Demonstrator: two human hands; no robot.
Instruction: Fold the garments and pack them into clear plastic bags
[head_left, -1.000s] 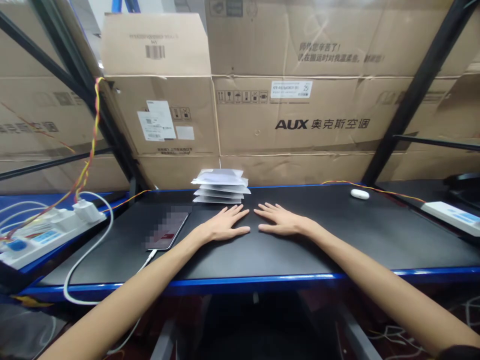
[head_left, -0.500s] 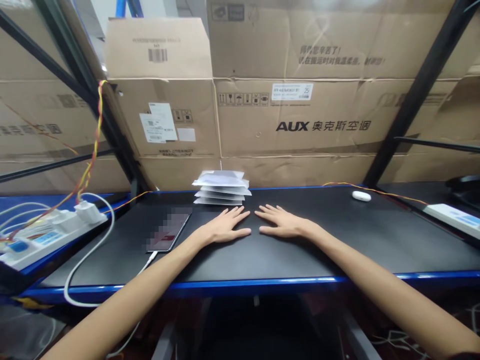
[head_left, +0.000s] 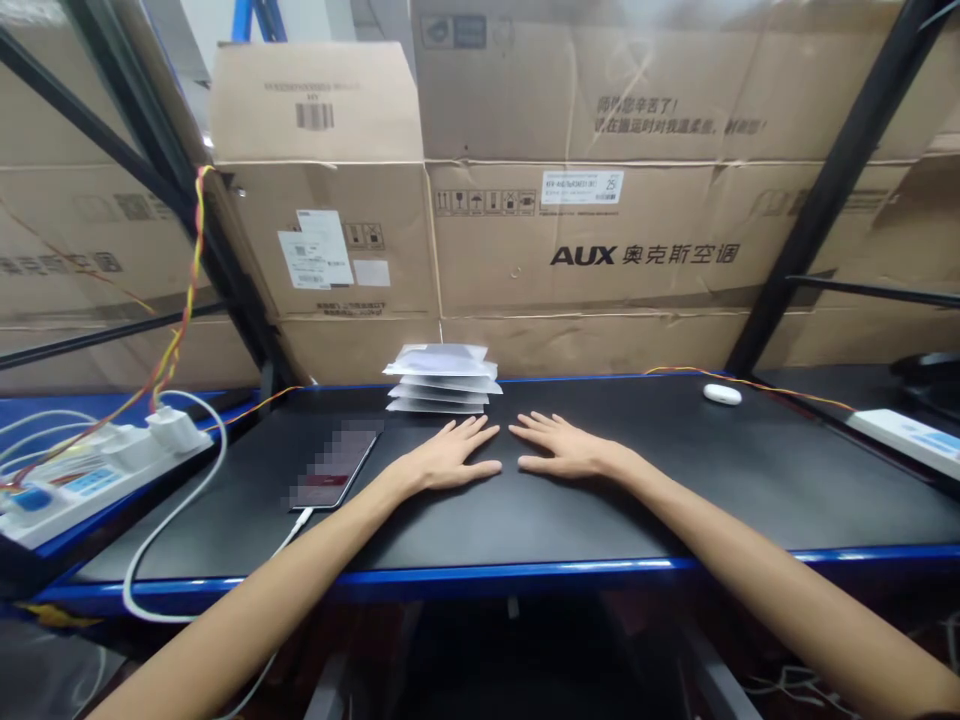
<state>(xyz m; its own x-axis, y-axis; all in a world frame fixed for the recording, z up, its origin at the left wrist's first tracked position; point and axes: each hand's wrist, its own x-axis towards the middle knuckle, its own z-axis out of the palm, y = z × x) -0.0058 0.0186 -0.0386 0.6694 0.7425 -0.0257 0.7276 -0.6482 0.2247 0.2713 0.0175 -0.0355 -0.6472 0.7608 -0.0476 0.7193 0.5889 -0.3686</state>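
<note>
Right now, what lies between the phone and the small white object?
The left hand and the right hand lie between the phone and the small white object, in the head view.

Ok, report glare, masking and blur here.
Head view: pale sheen on the flat black tabletop, glints along its blue front edge; head view: pixel blocks mask part of the dark-screened rectangular phone; head view: black object at far right blurred, bare left hand and bare right hand clearer.
</note>
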